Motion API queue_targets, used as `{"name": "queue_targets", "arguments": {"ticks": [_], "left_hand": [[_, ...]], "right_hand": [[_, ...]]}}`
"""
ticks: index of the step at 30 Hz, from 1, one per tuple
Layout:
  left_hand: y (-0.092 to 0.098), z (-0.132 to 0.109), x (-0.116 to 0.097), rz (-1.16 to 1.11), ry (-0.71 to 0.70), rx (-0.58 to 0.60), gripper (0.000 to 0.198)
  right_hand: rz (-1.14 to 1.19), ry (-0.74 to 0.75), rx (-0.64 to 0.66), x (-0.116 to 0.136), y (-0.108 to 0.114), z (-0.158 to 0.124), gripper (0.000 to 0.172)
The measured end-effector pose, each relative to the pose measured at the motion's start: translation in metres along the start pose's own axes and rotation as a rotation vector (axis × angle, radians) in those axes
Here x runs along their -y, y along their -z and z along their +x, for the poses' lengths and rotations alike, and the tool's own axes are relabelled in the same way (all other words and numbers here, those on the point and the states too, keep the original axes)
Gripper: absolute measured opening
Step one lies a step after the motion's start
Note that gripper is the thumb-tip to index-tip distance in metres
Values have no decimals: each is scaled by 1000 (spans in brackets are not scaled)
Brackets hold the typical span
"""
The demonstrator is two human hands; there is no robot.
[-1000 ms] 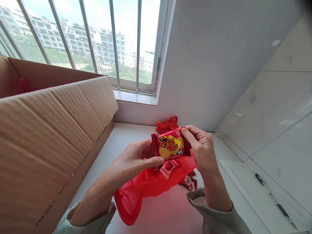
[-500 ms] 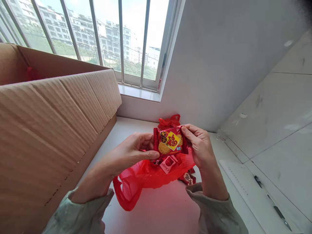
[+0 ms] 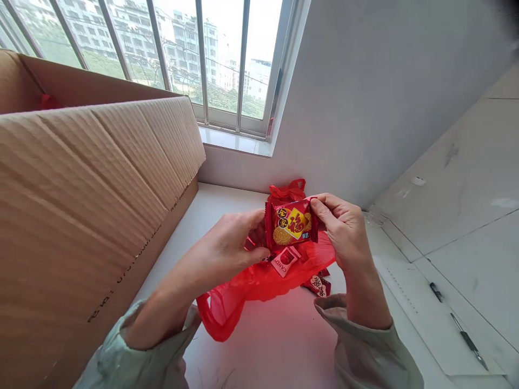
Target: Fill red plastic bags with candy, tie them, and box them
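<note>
Both hands hold a small red biscuit packet (image 3: 291,229) with a yellow label, above a white counter (image 3: 267,346). My left hand (image 3: 229,251) pinches its left edge and also grips the thin red plastic bag (image 3: 243,294) that hangs below. My right hand (image 3: 340,232) pinches the packet's upper right corner. A small red and white candy wrapper (image 3: 285,260) shows just under the packet, at the bag's mouth. A dark red candy (image 3: 318,285) lies on the counter beside my right wrist.
A large open cardboard box (image 3: 93,178) fills the left side, with something red inside at its far corner. Another red plastic bag (image 3: 287,190) sits against the wall behind the packet. A pen (image 3: 460,333) lies on a white sheet at the right. A barred window is behind.
The packet and both hands have shifted slightly right and up in the view, and the packet has tilted a little. The grip on it is unchanged.
</note>
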State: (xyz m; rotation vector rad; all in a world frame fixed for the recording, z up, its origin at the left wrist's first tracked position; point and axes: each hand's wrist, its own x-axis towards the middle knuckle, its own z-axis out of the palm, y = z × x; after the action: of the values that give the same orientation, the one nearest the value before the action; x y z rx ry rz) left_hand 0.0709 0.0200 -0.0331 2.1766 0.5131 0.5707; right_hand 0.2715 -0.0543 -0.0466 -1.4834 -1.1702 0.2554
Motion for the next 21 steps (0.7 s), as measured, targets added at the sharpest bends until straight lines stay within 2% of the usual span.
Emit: {"name": "queue_targets", "arguments": {"ticks": [8,13,17,21], "left_hand": [[-1,-2,-3,67,-27,-8,20],[-1,-3,-4,104,-18,-61,20],[1,-2,-5,46,1,-108,15],[2,-1,-5,-96,89,-124,2]], "right_hand": [[22,-24,-4,1,0,-1,28],[44,-32,-13,0,-3,-1,27],[-1,7,-86,2,-2,-2,27],[-53,41,-109,4,2,-2,29]]}}
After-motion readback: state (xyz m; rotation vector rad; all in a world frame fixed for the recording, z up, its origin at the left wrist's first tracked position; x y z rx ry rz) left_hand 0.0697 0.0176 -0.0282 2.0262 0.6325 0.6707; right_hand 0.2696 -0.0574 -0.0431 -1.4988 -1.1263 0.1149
